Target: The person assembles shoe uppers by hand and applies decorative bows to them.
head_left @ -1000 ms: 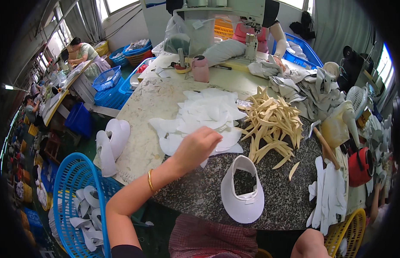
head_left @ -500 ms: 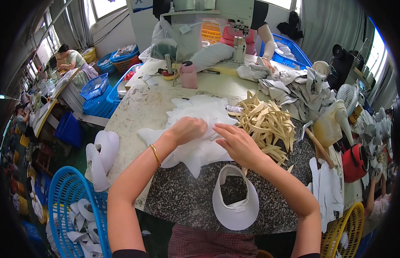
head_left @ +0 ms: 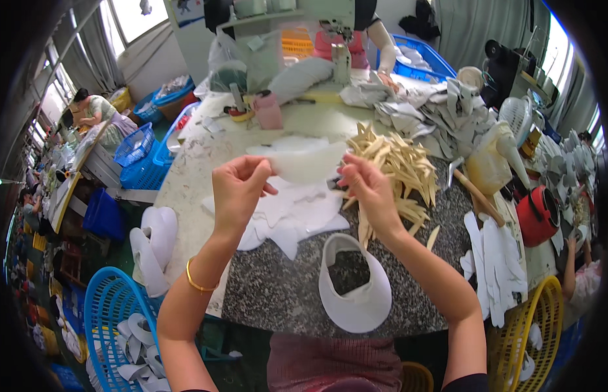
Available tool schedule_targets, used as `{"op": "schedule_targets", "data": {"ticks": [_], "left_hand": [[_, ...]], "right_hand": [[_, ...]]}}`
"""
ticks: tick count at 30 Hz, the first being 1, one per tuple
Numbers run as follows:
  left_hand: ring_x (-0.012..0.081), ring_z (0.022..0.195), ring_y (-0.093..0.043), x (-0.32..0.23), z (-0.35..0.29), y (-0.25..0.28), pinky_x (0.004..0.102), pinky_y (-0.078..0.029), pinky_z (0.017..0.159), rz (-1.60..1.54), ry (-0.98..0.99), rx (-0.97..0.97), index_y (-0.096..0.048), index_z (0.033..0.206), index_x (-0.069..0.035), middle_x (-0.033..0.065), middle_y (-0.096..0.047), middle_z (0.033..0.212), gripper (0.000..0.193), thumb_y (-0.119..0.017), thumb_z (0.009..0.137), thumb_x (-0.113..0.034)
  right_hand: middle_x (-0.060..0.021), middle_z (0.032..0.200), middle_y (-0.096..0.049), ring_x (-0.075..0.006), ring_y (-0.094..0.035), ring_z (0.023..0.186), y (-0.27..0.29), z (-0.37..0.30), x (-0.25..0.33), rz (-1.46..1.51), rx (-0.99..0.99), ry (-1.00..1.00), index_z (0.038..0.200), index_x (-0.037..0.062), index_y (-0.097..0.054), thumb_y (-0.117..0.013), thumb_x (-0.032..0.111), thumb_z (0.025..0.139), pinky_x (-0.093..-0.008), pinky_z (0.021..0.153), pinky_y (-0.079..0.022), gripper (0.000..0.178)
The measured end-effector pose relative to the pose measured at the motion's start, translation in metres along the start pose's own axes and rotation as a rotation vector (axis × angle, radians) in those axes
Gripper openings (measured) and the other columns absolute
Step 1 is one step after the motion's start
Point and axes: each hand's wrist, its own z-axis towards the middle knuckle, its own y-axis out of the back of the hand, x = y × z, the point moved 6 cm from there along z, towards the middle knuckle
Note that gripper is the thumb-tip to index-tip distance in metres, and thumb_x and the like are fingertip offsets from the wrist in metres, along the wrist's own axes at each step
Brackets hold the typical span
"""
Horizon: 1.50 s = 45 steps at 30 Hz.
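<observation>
A thin, translucent white curved sheet (head_left: 306, 164) is stretched between my hands, lifted above the table. My left hand (head_left: 240, 188) pinches its left end between thumb and fingers. The right end meets the fingertips of my right hand (head_left: 369, 186), which are drawn together on it. Below lies a loose pile of similar white sheets (head_left: 294, 212). Closer to my body, a white sun visor (head_left: 359, 294) rests on the speckled dark slab. Just beyond my right hand is a heap of cream-coloured curved strips (head_left: 402, 170).
A sewing machine (head_left: 341, 59) stands at the far side, with a co-worker behind it. Grey-white fabric pieces (head_left: 422, 108) are heaped at far right. A pink container (head_left: 268, 110) stands at far left. Blue (head_left: 111, 281) and yellow baskets (head_left: 529, 326) flank the table.
Both hands have risen from the pile and moved apart, lifting one translucent white sheet between them. The whole view has shifted slightly.
</observation>
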Motion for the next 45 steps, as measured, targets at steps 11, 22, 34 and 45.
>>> {"op": "schedule_targets", "data": {"ticks": [11,22,34,45], "left_hand": [[0.0251,0.080,-0.063,-0.013,-0.223,-0.082,0.0361,-0.054,0.067,0.556,-0.693,0.625,-0.072,0.112,-0.005,0.0085,-0.065,0.095,0.037,-0.071,0.076,0.005],[0.0284,0.101,-0.066,0.023,-0.216,-0.068,0.0345,-0.055,0.083,0.263,-0.289,0.711,-0.070,0.108,-0.003,0.0101,-0.070,0.106,0.036,-0.082,0.081,-0.023],[0.0139,0.075,-0.064,0.042,-0.208,-0.069,0.0260,-0.049,0.066,0.249,-0.017,0.657,-0.066,0.084,0.003,0.0090,-0.069,0.091,0.015,-0.074,0.089,-0.009],[0.0231,0.078,-0.063,0.037,-0.216,-0.073,0.0311,-0.050,0.066,0.407,-0.259,0.553,-0.062,0.079,0.001,0.0098,-0.065,0.089,0.018,-0.077,0.084,-0.008]], "right_hand": [[-0.0030,0.089,-0.072,-0.0063,-0.063,0.079,0.135,-0.141,0.018,0.080,-0.293,-0.111,0.098,0.0004,-0.072,-0.072,0.016,0.097,-0.0216,0.075,-0.050,0.016],[-0.0023,0.092,-0.065,-0.0052,-0.059,0.084,0.071,-0.205,-0.029,0.071,0.149,-0.361,0.096,-0.0015,-0.064,-0.069,0.009,0.098,-0.0215,0.073,-0.051,0.011],[-0.0066,0.092,-0.063,-0.0105,-0.066,0.084,0.064,-0.199,-0.023,-0.189,0.152,-0.220,0.092,-0.0043,-0.064,-0.070,0.002,0.094,-0.0236,0.071,-0.059,0.009],[-0.0095,0.086,-0.059,-0.0169,-0.064,0.076,0.052,-0.198,-0.008,-0.534,0.171,0.064,0.087,-0.0025,-0.063,-0.074,-0.002,0.087,-0.0273,0.063,-0.055,0.011]]}}
